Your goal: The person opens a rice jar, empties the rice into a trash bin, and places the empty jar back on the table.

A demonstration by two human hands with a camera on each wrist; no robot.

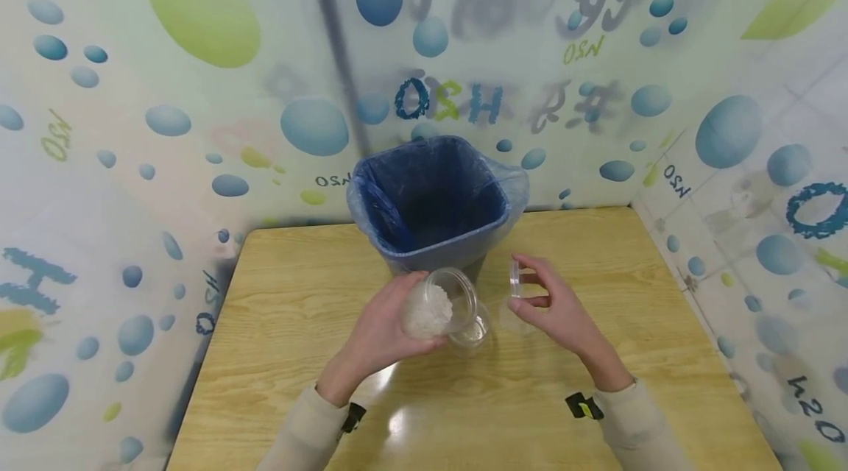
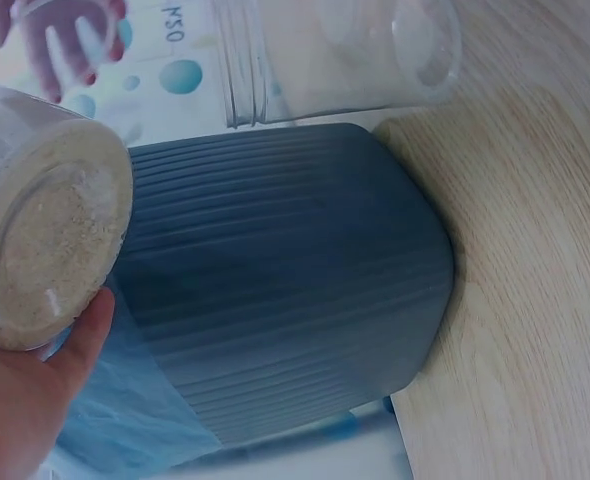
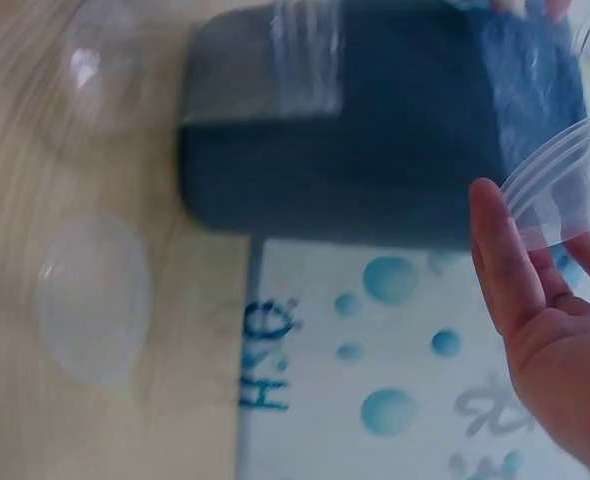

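Observation:
My left hand (image 1: 377, 327) grips a clear plastic jar (image 1: 457, 294) that is tilted, its uncovered mouth facing right. White grains (image 1: 429, 310), which look like rice, lie inside it; its round base (image 2: 53, 230) shows in the left wrist view. Between thumb and fingers, my right hand (image 1: 559, 313) pinches a clear round lid (image 1: 514, 278) by its rim, held on edge above the table. Below and right of the tilted jar, a second clear jar (image 2: 345, 55) stands upright on the table with no lid on.
Behind the hands stands a blue-grey bin (image 1: 433, 259) with a translucent bag (image 1: 513, 180) folded over its rim. Another translucent lid (image 3: 95, 300) lies flat on the wooden table (image 1: 298, 287). Patterned walls (image 1: 265, 88) enclose the table at the back and sides.

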